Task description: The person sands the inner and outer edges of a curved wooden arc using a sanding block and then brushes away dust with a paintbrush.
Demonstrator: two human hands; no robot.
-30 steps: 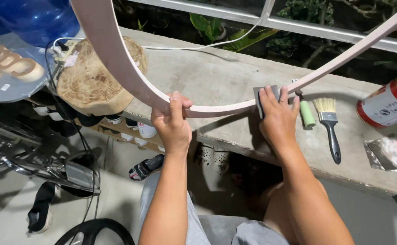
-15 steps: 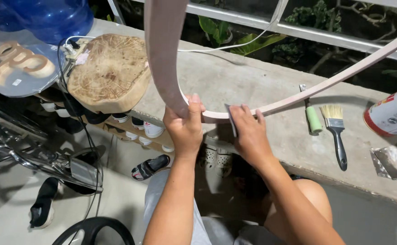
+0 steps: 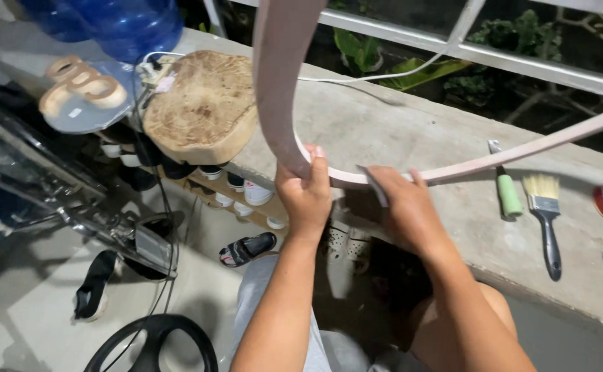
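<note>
Right hand (image 3: 398,207) slid nearer left hand (image 3: 306,196) along curved strip (image 3: 277,89).

paintbrush (image 3: 544,207) | wood slab (image 3: 202,107) | blue water jug (image 3: 119,21) | sandal (image 3: 248,249)

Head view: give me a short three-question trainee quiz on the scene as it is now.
1. True or false: the left hand grips the curved pink strip at its bend.
2. Which lies nearer the paintbrush on the concrete ledge: A) the green-handled tool, B) the wood slab?
3. What does the right hand press against the strip?

Key
1. True.
2. A.
3. A small grey pad; what kind cannot be told.
</note>
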